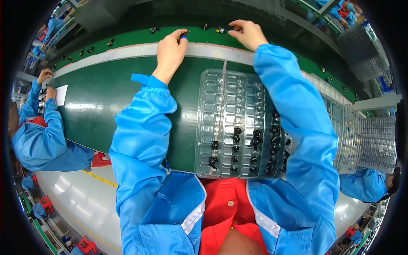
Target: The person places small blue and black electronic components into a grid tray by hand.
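Above the green belt [131,39] that runs along the far side of your bench, both your hands reach out over the pale rail [123,52]. Your left hand [171,53] has its thumb and fingers clamped on a small dark part [185,34], held just past the rail; a bit of blue shows at the fingertips, but you cannot tell whether it belongs to the part. Your right hand [250,35] is curled with its fingertips apart, near a yellow-and-black part [220,30] on the belt. Another dark part [206,26] lies between your two hands, and a small black cluster [154,30] lies to the left of your left hand.

Nearer your body, a clear plastic tray [208,102] rests on the green worktop [97,110], with black pieces [236,135] in the pockets closest to you. Beyond your right sleeve, more clear trays [376,136] are stacked. At your left, a co-worker [42,144] in blue sits beside a white sheet [61,95]; another person [365,185] shows at your right.
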A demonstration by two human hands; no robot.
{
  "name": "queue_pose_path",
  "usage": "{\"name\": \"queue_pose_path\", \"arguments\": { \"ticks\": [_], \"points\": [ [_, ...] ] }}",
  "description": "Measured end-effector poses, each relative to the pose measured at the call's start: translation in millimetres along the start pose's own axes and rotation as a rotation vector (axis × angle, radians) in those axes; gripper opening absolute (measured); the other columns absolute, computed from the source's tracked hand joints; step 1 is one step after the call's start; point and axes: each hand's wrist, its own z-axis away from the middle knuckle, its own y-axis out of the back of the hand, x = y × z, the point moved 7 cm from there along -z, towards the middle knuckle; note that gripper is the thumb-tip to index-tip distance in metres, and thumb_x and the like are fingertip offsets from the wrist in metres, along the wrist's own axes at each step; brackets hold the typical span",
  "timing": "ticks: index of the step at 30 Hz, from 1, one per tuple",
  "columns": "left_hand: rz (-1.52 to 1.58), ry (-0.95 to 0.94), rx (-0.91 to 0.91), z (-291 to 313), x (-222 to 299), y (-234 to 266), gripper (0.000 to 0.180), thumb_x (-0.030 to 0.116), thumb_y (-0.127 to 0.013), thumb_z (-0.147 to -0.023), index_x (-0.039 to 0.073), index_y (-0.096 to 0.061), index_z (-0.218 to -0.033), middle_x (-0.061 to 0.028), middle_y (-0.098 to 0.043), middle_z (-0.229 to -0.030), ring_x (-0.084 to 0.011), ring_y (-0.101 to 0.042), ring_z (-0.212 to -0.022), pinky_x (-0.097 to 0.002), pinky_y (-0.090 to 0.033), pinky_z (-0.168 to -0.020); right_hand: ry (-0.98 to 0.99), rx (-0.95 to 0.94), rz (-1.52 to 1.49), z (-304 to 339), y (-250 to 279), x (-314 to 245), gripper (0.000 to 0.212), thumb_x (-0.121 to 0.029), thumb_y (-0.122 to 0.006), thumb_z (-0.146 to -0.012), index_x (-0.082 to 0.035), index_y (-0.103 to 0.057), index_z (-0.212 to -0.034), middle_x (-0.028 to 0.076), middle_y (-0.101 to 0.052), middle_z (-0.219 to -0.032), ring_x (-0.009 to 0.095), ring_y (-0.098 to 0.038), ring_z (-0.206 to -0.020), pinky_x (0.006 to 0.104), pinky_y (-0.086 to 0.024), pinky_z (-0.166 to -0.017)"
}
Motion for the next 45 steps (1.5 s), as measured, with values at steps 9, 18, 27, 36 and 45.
{"name": "queue_pose_path", "arguments": {
  "ticks": [9, 18, 27, 36, 45],
  "points": [
    [-0.120, -0.374, 0.116, -1, 15, -6, 0.037, 0.007, -0.055, -0.073, 0.005, -0.054, -0.110, -0.0177, -0.058, -0.099, -0.0355, -0.053, -0.095, -0.0401, -0.042, -0.085, -0.009, 0.203, 0.089, -28, -27, -4, 0.012, -0.017, -0.062, -0.073, -0.009, -0.069, -0.080, 0.011, -0.064, -0.079, 0.027, -0.063, -0.075, 0.0336, -0.050, -0.072],
    [0.289, -0.695, -0.901, 154, 146, -9, 0.027, 0.002, -0.064, -0.059, 0.006, -0.060, -0.086, -0.0060, -0.057, -0.086, -0.0252, -0.052, -0.090, -0.0356, -0.044, -0.080, -0.215, -0.290, -0.710, 62, 82, -49, 0.024, -0.019, -0.060, -0.080, -0.001, -0.064, -0.096, 0.008, -0.064, -0.080, 0.016, -0.060, -0.077, 0.0288, -0.048, -0.072],
    [0.169, -0.685, -0.998, 179, 154, -12, 0.026, -0.004, -0.058, -0.061, 0.004, -0.059, -0.085, -0.0101, -0.057, -0.086, -0.0280, -0.054, -0.089, -0.0366, -0.045, -0.077, -0.364, -0.406, -0.672, 190, 137, -94, 0.013, 0.000, -0.060, -0.076, 0.005, -0.065, -0.087, 0.012, -0.063, -0.077, 0.016, -0.061, -0.070, 0.0247, -0.049, -0.066],
    [0.727, -0.148, -0.829, 153, 137, -10, 0.013, 0.007, -0.051, -0.084, 0.000, -0.046, -0.093, -0.0131, -0.060, -0.090, -0.0238, -0.061, -0.083, -0.0308, -0.048, -0.068, -0.040, -0.097, -0.475, 210, 127, -116, 0.016, 0.004, -0.069, -0.063, 0.002, -0.065, -0.078, 0.013, -0.065, -0.077, 0.020, -0.063, -0.071, 0.0269, -0.049, -0.064],
    [1.155, 0.310, -0.755, 141, 135, -39, 0.025, 0.015, -0.058, -0.084, -0.001, -0.055, -0.103, -0.0072, -0.061, -0.084, -0.0099, -0.059, -0.073, -0.0193, -0.047, -0.059, 0.056, 0.224, -0.478, 211, 123, -107, 0.014, 0.008, -0.067, -0.063, 0.003, -0.063, -0.076, 0.014, -0.064, -0.076, 0.023, -0.063, -0.070, 0.0277, -0.049, -0.062]
  ]
}}
